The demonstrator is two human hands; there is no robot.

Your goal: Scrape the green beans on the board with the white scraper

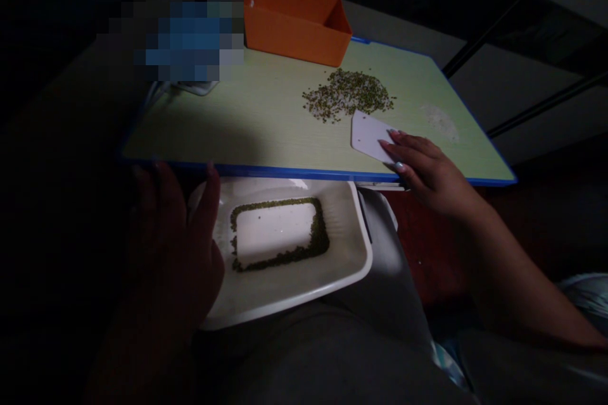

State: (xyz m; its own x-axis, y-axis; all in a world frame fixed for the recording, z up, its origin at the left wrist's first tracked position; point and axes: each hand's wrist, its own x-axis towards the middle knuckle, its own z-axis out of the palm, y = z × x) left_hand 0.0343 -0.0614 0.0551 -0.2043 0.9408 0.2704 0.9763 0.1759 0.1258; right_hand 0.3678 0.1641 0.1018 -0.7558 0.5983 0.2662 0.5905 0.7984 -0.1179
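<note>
My left hand (178,247) grips the left rim of a white tray (346,266) held under the front edge of the table; a ring of small green beans (285,256) lies in the tray's bottom. My right hand (418,164) rests on the table's front edge with its fingers laid on a white plastic scraper card (368,133). Just behind the card sits a loose pile of green beans (346,93) on the pale green tabletop (237,120).
An orange plastic box (294,22) stands at the back of the table. A faint patch of white grains (439,120) lies at the right. A white object (194,85) sits at the back left. My lap is below the tray. Surroundings are dark.
</note>
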